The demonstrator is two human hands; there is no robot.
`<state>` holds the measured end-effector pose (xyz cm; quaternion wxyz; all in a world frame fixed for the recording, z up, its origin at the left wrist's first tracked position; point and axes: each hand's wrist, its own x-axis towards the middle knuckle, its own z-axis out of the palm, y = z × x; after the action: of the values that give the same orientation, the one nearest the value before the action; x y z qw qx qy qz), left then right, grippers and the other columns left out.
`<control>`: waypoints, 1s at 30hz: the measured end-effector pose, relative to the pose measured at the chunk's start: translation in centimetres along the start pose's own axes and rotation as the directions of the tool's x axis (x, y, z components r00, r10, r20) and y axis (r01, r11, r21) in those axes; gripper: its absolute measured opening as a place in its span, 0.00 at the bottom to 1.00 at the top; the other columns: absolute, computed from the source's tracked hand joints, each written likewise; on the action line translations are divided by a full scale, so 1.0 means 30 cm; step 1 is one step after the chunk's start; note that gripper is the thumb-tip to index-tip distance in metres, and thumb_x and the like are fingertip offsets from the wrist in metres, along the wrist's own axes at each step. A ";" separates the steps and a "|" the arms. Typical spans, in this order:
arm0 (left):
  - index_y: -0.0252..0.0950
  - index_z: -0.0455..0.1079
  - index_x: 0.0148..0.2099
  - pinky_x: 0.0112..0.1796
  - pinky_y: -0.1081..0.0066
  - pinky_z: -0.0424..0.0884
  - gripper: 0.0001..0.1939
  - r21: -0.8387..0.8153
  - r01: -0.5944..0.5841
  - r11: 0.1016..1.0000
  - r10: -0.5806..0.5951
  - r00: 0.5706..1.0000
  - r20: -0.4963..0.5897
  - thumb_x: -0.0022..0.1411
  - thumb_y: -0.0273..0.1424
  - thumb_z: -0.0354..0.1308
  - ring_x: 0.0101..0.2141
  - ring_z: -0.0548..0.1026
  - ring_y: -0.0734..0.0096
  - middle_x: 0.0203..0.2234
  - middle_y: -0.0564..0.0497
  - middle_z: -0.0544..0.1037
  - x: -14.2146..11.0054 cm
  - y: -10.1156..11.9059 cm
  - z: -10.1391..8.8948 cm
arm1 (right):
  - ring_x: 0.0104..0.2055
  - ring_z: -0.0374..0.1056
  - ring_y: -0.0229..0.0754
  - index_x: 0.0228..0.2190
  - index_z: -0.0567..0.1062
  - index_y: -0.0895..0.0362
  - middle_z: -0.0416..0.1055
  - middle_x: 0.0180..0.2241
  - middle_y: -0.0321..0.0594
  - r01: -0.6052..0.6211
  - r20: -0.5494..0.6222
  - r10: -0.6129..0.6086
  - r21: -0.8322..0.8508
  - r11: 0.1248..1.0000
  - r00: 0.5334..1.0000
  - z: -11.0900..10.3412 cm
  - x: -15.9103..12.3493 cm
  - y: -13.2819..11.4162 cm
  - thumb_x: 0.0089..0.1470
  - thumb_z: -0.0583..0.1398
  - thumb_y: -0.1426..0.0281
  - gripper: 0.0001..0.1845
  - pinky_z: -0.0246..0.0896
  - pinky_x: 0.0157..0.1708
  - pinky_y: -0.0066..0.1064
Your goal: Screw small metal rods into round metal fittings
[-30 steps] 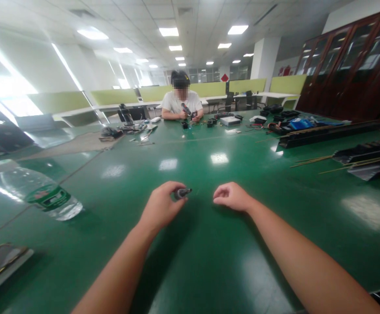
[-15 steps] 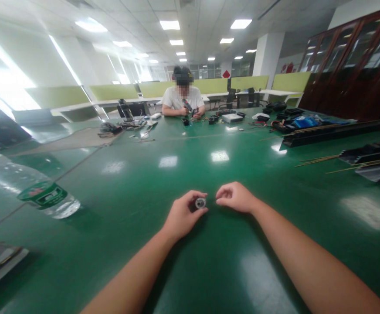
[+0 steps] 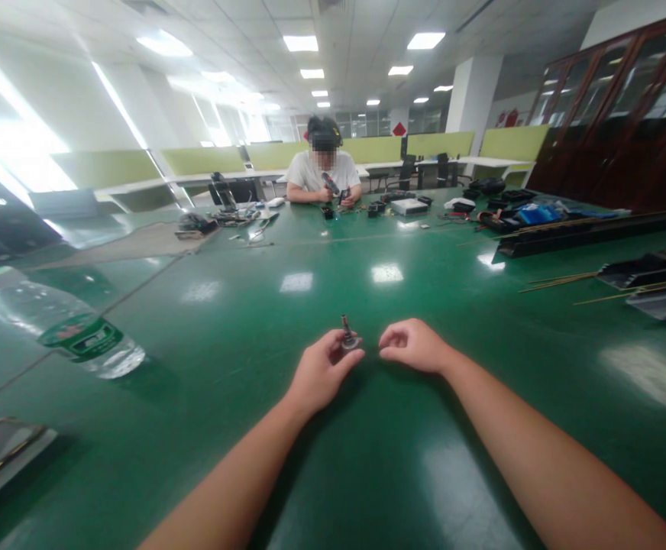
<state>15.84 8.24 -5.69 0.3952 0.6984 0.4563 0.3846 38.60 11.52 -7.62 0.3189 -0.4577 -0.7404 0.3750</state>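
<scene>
Between the thumb and fingers of my left hand point(image 3: 324, 367) is a small metal part with a round base and a thin upright stem point(image 3: 347, 336). The stem points up and slightly away from me, above the fingertips. My right hand point(image 3: 410, 345) is a short way to the right, apart from the part. Its fingers are curled, with the thumb near the index fingertip, and whether anything sits inside the curl I cannot make out. Both hands are just over the green tabletop point(image 3: 241, 336).
A clear water bottle with a green label point(image 3: 86, 338) lies at the left. A flat dark device point(image 3: 1, 458) is at the lower left. Across the table a person point(image 3: 324, 168) holds a tool. Black metal profiles point(image 3: 585, 233) and thin rods lie at the right.
My left hand has tilted the metal part: its round face was towards me, and now its stem stands up. The right hand has stayed nearly still.
</scene>
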 end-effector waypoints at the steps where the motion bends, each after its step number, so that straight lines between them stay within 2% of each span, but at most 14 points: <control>1: 0.36 0.70 0.48 0.52 0.61 0.72 0.18 -0.009 0.005 1.000 -0.005 1.000 -0.001 0.59 0.39 0.63 0.46 0.78 0.62 0.45 0.46 0.80 0.001 0.001 0.000 | 0.23 0.66 0.36 0.31 0.81 0.60 0.74 0.22 0.37 0.001 0.001 -0.001 -0.001 1.000 1.000 0.000 0.000 0.000 0.45 0.67 0.67 0.11 0.59 0.24 0.26; 6: 0.37 0.70 0.47 0.49 0.63 0.73 0.15 0.007 -0.015 1.000 0.015 1.000 0.003 0.60 0.38 0.62 0.44 0.78 0.64 0.43 0.48 0.80 -0.001 0.005 0.002 | 0.23 0.65 0.35 0.31 0.80 0.61 0.74 0.22 0.37 0.015 0.000 -0.015 -0.008 1.000 1.000 0.000 0.000 -0.004 0.45 0.67 0.67 0.11 0.58 0.24 0.25; 9: 0.38 0.71 0.45 0.44 0.66 0.73 0.14 0.112 -0.091 0.990 0.097 0.994 -0.054 0.58 0.36 0.65 0.40 0.78 0.66 0.41 0.50 0.79 -0.006 0.005 -0.003 | 0.23 0.65 0.35 0.30 0.80 0.61 0.74 0.22 0.37 0.020 -0.001 -0.020 -0.014 1.000 1.000 0.001 -0.002 -0.008 0.45 0.66 0.67 0.10 0.58 0.24 0.25; 12: 0.39 0.73 0.44 0.42 0.68 0.72 0.13 0.257 -0.165 0.952 0.207 0.967 -0.147 0.55 0.31 0.67 0.39 0.76 0.68 0.39 0.52 0.79 -0.009 0.004 -0.014 | 0.22 0.65 0.35 0.31 0.80 0.60 0.74 0.22 0.37 0.024 -0.008 -0.024 -0.036 0.999 1.000 0.005 -0.007 -0.012 0.46 0.66 0.68 0.09 0.58 0.23 0.25; 15: 0.39 0.73 0.43 0.41 0.69 0.71 0.12 0.342 -0.215 0.915 0.286 0.942 -0.173 0.55 0.27 0.66 0.39 0.75 0.69 0.38 0.53 0.78 -0.009 0.001 -0.025 | 0.22 0.65 0.35 0.31 0.80 0.60 0.74 0.22 0.36 0.045 -0.029 -0.047 -0.076 0.996 0.998 0.011 -0.014 -0.020 0.46 0.66 0.69 0.08 0.58 0.23 0.25; 20: 0.38 0.73 0.42 0.43 0.68 0.69 0.12 0.399 -0.251 0.882 0.333 0.931 -0.150 0.54 0.24 0.65 0.39 0.74 0.69 0.38 0.52 0.78 -0.007 0.001 -0.027 | 0.24 0.67 0.36 0.34 0.79 0.59 0.75 0.25 0.36 0.117 -0.064 -0.124 -0.103 0.988 0.990 0.025 -0.027 -0.052 0.47 0.65 0.73 0.09 0.61 0.25 0.26; 27: 0.39 0.73 0.41 0.40 0.70 0.69 0.11 0.411 -0.296 0.863 0.366 0.925 -0.104 0.55 0.24 0.65 0.37 0.73 0.69 0.36 0.53 0.77 -0.012 0.014 -0.023 | 0.31 0.69 0.39 0.43 0.76 0.56 0.75 0.35 0.39 0.264 -0.094 -0.280 -0.152 0.953 0.955 0.046 -0.046 -0.099 0.44 0.67 0.75 0.21 0.66 0.33 0.30; 30: 0.40 0.74 0.42 0.41 0.70 0.69 0.11 0.396 -0.311 0.864 0.371 0.925 -0.080 0.56 0.26 0.66 0.39 0.74 0.69 0.37 0.52 0.77 -0.013 0.021 -0.019 | 0.33 0.70 0.41 0.43 0.76 0.56 0.75 0.37 0.40 0.291 -0.083 -0.310 -0.187 0.938 0.947 0.047 -0.049 -0.107 0.44 0.67 0.75 0.21 0.66 0.36 0.32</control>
<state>15.44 7.82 -4.96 0.1431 0.7989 0.4195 0.4065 36.60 8.85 -5.82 0.3727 -0.3850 -0.8123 0.2303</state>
